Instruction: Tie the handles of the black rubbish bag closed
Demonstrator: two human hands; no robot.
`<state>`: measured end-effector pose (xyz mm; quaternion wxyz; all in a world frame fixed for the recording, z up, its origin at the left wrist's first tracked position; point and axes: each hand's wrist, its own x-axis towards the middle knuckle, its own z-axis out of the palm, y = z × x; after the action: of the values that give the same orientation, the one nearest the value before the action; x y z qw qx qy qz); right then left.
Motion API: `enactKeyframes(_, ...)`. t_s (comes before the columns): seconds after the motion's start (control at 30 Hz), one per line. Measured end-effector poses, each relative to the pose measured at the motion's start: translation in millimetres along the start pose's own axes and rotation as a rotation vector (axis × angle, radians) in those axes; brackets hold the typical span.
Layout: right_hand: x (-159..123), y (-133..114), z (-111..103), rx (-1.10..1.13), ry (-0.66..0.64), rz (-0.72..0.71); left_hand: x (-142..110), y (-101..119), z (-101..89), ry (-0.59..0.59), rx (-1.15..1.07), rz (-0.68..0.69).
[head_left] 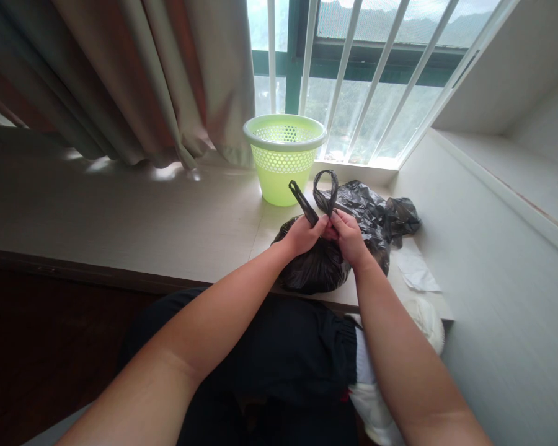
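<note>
A filled black plastic bag (314, 269) rests near the front edge of the ledge. My left hand (304, 234) is closed on one of its handles, whose loop sticks up to the left. My right hand (348, 235) pinches the other handle, with a rounder loop standing above the fingers. Both hands meet at the bag's neck, so the point where the handles cross is hidden. Just behind my right hand lies a second crumpled black plastic bag (369, 207).
A light green wastebasket (283, 167) with a perforated rim stands behind the bag by the barred window. White paper (417, 265) lies at right beside the wall (493, 260). Curtains (167, 80) hang at left over the pale ledge (121, 217).
</note>
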<state>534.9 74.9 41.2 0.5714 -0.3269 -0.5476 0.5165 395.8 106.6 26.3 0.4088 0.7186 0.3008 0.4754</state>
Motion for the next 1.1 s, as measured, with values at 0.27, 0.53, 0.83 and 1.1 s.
enactKeyframes(0.27, 0.2, -0.6, 0.1, -0.005, 0.011, 0.005, -0.6, 3.2, -0.2, -0.004, 0.003, -0.007)
enactKeyframes(0.53, -0.2, -0.2, 0.1, 0.019, 0.008, 0.000, -0.1, 3.4, -0.5, -0.005, 0.004, -0.006)
enactKeyframes(0.83, 0.4, -0.2, 0.1, 0.020, 0.000, 0.005, 0.3, 0.9, -0.3, 0.011, 0.024, 0.005)
enactKeyframes(1.1, 0.0, -1.0, 1.1, 0.028, 0.006, 0.009, 0.3, 1.3, 0.2, 0.004, -0.010, -0.017)
